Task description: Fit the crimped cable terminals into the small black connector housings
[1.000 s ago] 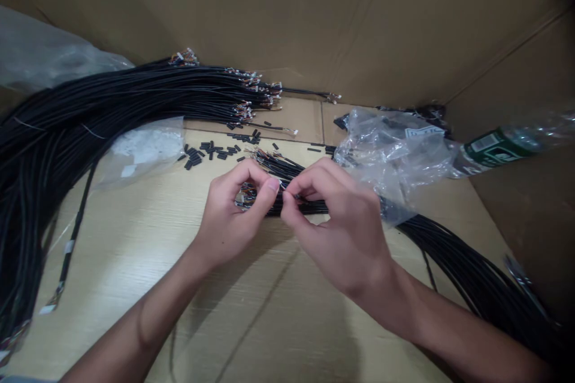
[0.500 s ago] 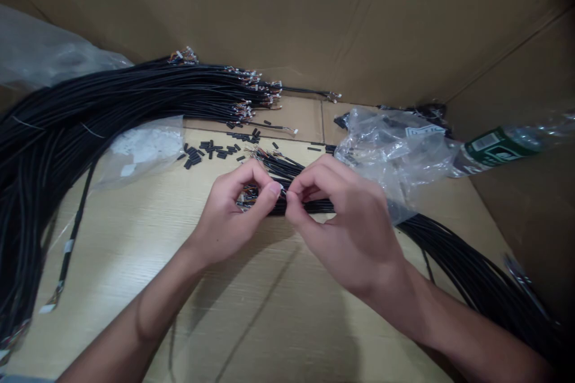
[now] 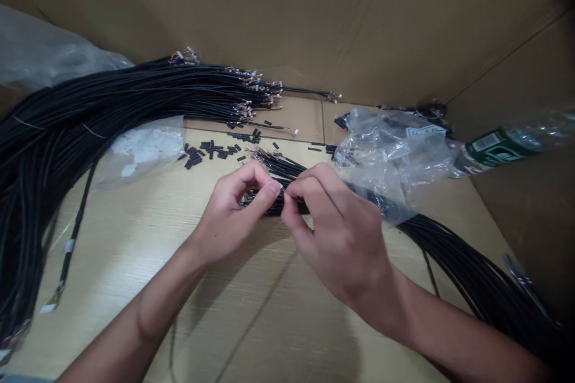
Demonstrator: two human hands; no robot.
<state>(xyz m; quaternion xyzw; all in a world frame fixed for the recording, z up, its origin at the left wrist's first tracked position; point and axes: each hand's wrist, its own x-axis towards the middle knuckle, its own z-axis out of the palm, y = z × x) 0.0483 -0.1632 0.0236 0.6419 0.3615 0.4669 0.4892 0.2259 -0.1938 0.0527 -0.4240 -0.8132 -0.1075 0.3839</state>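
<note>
My left hand [image 3: 233,209] and my right hand [image 3: 335,227] meet fingertip to fingertip at the middle of the table, both pinched on the thin wire end of a black cable [image 3: 272,200]. That cable belongs to a small bundle of black cables [image 3: 449,257] that runs off to the lower right beneath my right hand. Exactly what sits between the fingertips is too small to make out. Several short black sleeve pieces [image 3: 211,151] lie scattered just beyond my hands.
A large bundle of black cables [image 3: 90,108] with small connectors at their ends sweeps across the left and back. Crumpled clear plastic bags [image 3: 390,155] and a green-labelled bottle [image 3: 494,146] lie at the right. Cardboard walls [image 3: 314,18] stand behind and at the right.
My right hand has shifted slightly left and turned, with its fingers closing tighter over the cable end. My left hand has stayed almost still.
</note>
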